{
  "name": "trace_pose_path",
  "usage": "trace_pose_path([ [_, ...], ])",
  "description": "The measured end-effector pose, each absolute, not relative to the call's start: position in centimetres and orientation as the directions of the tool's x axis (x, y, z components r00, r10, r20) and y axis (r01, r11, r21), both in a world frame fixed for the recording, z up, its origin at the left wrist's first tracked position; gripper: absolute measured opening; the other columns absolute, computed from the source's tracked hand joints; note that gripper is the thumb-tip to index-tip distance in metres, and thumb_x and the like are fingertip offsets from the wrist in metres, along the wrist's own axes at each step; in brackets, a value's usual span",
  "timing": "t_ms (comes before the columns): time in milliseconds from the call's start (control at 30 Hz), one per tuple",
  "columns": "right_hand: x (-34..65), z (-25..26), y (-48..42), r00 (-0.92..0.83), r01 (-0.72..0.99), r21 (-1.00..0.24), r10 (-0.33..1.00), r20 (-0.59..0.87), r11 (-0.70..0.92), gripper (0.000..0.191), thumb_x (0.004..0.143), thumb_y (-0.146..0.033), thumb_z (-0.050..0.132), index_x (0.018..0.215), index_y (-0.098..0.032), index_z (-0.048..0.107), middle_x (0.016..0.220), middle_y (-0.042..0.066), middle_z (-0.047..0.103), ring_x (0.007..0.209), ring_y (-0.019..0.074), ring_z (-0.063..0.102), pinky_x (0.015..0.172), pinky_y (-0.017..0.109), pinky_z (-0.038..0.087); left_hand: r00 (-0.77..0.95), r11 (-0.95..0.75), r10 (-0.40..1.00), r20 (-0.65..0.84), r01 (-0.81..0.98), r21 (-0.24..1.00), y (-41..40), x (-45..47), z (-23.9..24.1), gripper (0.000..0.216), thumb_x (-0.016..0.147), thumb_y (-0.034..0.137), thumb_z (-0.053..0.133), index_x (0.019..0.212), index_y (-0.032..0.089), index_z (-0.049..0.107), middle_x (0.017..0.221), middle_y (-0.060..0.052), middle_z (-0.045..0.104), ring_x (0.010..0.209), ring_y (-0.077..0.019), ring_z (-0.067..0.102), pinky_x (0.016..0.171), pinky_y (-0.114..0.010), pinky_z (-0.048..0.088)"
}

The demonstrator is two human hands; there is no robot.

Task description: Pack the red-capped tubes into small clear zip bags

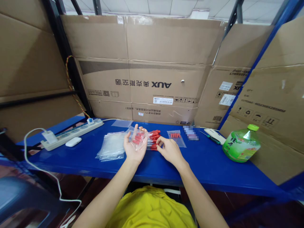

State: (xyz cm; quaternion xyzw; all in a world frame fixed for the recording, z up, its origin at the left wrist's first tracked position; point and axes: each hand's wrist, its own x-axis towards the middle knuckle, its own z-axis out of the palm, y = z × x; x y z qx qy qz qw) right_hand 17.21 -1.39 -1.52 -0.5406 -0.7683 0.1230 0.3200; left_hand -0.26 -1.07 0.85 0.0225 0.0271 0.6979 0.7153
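Note:
My left hand (pixel 135 151) is palm up with its fingers curled around a clear plastic bag (pixel 140 141), which lies across the palm and fingers. Red shows through the film of this bag; whether it is inside or behind cannot be told. Just to the right is a pile of pen-like sticks (pixel 154 136) with red ends and pale, shiny shafts. My right hand (pixel 169 150) reaches to the near end of that pile, thumb and forefinger pinched at the red end of one stick. A stack of flat clear zip bags (pixel 111 145) lies left of my left hand.
A clear bag with several red-ended pieces (pixel 175 135) lies right of the pile. Farther right are a pixelated packet (pixel 190 133), a white-and-green tool (pixel 215 136) and a green bottle (pixel 241 144). A power strip (pixel 76 133) and white case (pixel 73 142) lie left. Cardboard (pixel 147 41) walls the back.

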Motion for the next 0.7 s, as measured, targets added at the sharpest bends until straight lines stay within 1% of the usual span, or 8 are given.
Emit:
trace_pose_path([
  [100,18.0,-0.4,-1.5,-0.163,0.646,-0.621,0.875,0.456,0.444,0.014,0.085,-0.019,0.062,0.095,-0.023,0.071,0.08,-0.002,0.072,0.067,0.0151,0.062,0.068,0.027,0.044,-0.017,-0.014,0.999,-0.047,-0.998,0.057,-0.6,-0.6,0.5,0.042,0.098,0.031,0.054,0.135,0.015,0.064,0.099,-0.01,0.071,0.093,-0.0199,0.072,0.087,-0.034,0.063],
  [200,19.2,1.0,-2.2,-0.087,0.539,-0.683,0.839,0.537,0.493,0.011,0.084,-0.024,0.062,0.091,-0.022,0.071,0.076,-0.001,0.069,0.064,0.0152,0.059,0.066,0.028,0.046,-0.028,-0.024,0.997,-0.066,-0.998,0.053,-0.5,-0.7,0.4,0.042,0.096,0.031,0.056,0.134,0.015,0.064,0.098,-0.01,0.071,0.092,-0.0195,0.072,0.087,-0.034,0.063],
  [300,20.4,2.5,-3.2,-0.038,0.46,-0.725,0.828,0.56,0.512,0.01,0.086,-0.027,0.064,0.09,-0.021,0.07,0.074,0.0,0.066,0.064,0.0156,0.059,0.062,0.027,0.046,-0.029,-0.025,0.996,-0.084,-0.998,0.051,-0.5,-0.7,0.4,0.042,0.096,0.032,0.057,0.134,0.014,0.064,0.098,-0.01,0.072,0.092,-0.0193,0.072,0.088,-0.033,0.062],
  [467,20.6,3.6,-4.6,-0.058,0.418,-0.723,0.81,0.584,0.551,0.006,0.086,-0.026,0.065,0.089,-0.021,0.068,0.074,0.0,0.065,0.065,0.0153,0.058,0.061,0.027,0.047,-0.025,-0.018,0.995,-0.095,-0.997,0.076,-0.4,-0.7,0.3,0.04,0.096,0.032,0.056,0.131,0.015,0.065,0.098,-0.01,0.072,0.093,-0.0205,0.072,0.088,-0.035,0.063],
  [600,19.2,3.4,-4.9,-0.123,0.408,-0.7,0.795,0.594,0.587,0.005,0.085,-0.023,0.064,0.088,-0.022,0.069,0.076,0.0,0.067,0.066,0.0146,0.06,0.061,0.026,0.047,-0.024,-0.019,0.997,-0.075,-0.997,0.075,-0.3,-0.7,0.0,0.039,0.096,0.032,0.057,0.129,0.014,0.066,0.099,-0.01,0.072,0.093,-0.0207,0.073,0.087,-0.035,0.063],
  [700,17.9,3.1,-5.0,-0.175,0.387,-0.706,0.799,0.576,0.594,0.005,0.086,-0.023,0.063,0.088,-0.022,0.068,0.075,-0.001,0.067,0.065,0.0142,0.06,0.061,0.025,0.048,-0.02,-0.015,0.998,-0.061,-0.997,0.081,-0.3,-0.7,-0.1,0.037,0.097,0.033,0.056,0.127,0.014,0.067,0.098,-0.01,0.072,0.092,-0.021,0.073,0.086,-0.035,0.063],
])
